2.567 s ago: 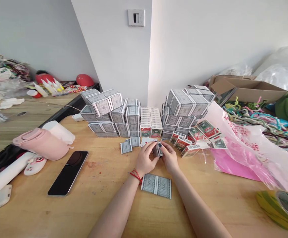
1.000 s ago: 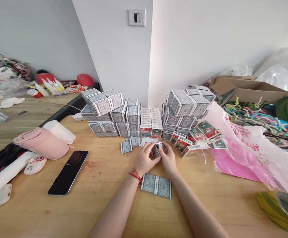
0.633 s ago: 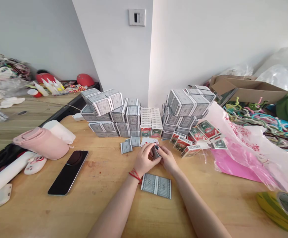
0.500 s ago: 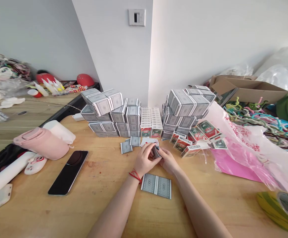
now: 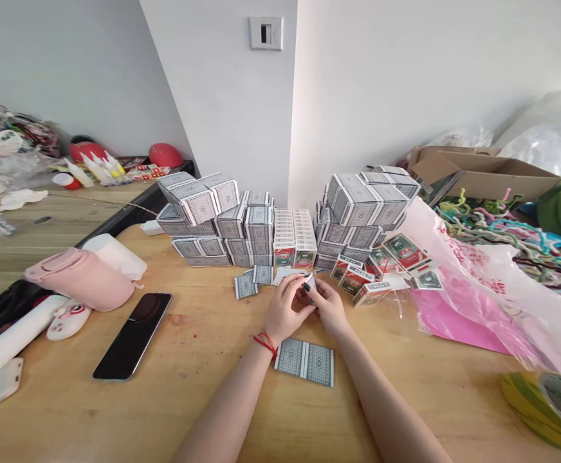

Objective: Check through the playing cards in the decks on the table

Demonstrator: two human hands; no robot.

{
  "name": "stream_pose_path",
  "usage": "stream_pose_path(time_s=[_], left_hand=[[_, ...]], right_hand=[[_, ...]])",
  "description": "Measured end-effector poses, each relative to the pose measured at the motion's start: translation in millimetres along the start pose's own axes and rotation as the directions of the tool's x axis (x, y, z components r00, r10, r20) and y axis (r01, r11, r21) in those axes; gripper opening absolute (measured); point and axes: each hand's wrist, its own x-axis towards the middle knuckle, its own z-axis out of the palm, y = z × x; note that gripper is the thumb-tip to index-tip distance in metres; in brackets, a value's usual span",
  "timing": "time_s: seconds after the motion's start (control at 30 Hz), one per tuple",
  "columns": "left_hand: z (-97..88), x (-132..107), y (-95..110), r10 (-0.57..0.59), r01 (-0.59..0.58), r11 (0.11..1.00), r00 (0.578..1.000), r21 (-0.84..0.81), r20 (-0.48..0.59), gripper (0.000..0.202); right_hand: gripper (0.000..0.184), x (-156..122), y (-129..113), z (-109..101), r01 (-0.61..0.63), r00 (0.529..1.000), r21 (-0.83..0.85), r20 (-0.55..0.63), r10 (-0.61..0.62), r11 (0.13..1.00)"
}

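My left hand (image 5: 284,311), with a red string at the wrist, and my right hand (image 5: 327,307) meet over the wooden table (image 5: 203,399). Both are closed on a small grey-patterned pack of playing cards (image 5: 310,285) held between the fingertips, its white edge showing. Two card packs (image 5: 304,361) lie flat on the table just below my wrists. Loose grey packs (image 5: 253,281) lie just beyond my hands. Behind them, stacks of grey packs (image 5: 222,218) stand on the left, red-and-green boxes (image 5: 294,241) in the middle and more grey packs (image 5: 365,206) on the right.
A black phone (image 5: 133,334) and a pink bottle (image 5: 80,278) lie at left. Tumbled red-and-green boxes (image 5: 386,267) rest on a pink plastic bag (image 5: 468,289) at right. A tape roll (image 5: 551,405) sits at the lower right; a cardboard box (image 5: 478,172) and coloured cords (image 5: 502,231) are behind.
My hands have turned the small pack between the fingertips; its white edge now shows where the grey back faced up. The hands have stayed at the same spot above the two flat packs.
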Motion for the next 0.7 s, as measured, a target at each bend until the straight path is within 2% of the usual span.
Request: stream_pose_path(time_s=[0.1, 0.17, 0.23, 0.33, 0.4, 0.47, 0.57, 0.7], left_hand=[[-1.4, 1.2, 2.4, -0.104, 0.105, 0.975, 0.994, -0.194, 0.017, 0.06], [-0.8, 1.3, 1.4, -0.257, 0.241, 0.867, 0.966, -0.435, 0.023, 0.056], [0.2, 2.1, -1.0, -0.404, 0.379, 0.703, 0.909, -0.602, 0.099, 0.051], [-0.5, 5.3, -4.7, -0.525, 0.597, 0.474, 0.782, -0.647, 0.337, 0.054], [-2.8, 8.1, -6.7, -0.539, 0.68, 0.362, 0.711, -0.637, 0.452, 0.057], [-6.1, 10.2, -8.6, -0.508, 0.719, 0.267, 0.671, -0.642, 0.54, 0.056], [-10.5, 10.6, -12.7, -0.419, 0.744, 0.116, 0.637, -0.658, 0.647, 0.049], [-12.9, 8.2, -19.3, -0.353, 0.744, -0.039, 0.614, -0.667, 0.705, 0.041]], right_hand=[[0.042, 0.9, 1.0, -1.6, 0.053, 0.996, -0.068, -0.065, -0.057, 0.996], [0.044, 1.4, 1.9, -2.3, 0.071, 0.991, -0.102, -0.108, -0.082, 0.992], [0.046, 1.5, 2.9, -2.2, 0.088, 0.983, -0.148, -0.148, -0.11, 0.985], [0.047, 0.6, 4.9, -0.8, 0.144, 0.971, -0.25, -0.153, -0.186, 0.957], [0.049, -0.6, 6.7, 0.6, 0.187, 0.964, -0.303, -0.126, -0.233, 0.934], [0.051, -1.7, 8.7, 1.4, 0.223, 0.959, -0.323, -0.095, -0.266, 0.92], [0.052, -2.7, 11.6, 0.5, 0.253, 0.956, -0.346, -0.05, -0.287, 0.903], [0.055, -2.5, 14.2, -3.3, 0.283, 0.95, -0.39, -0.009, -0.311, 0.876]])
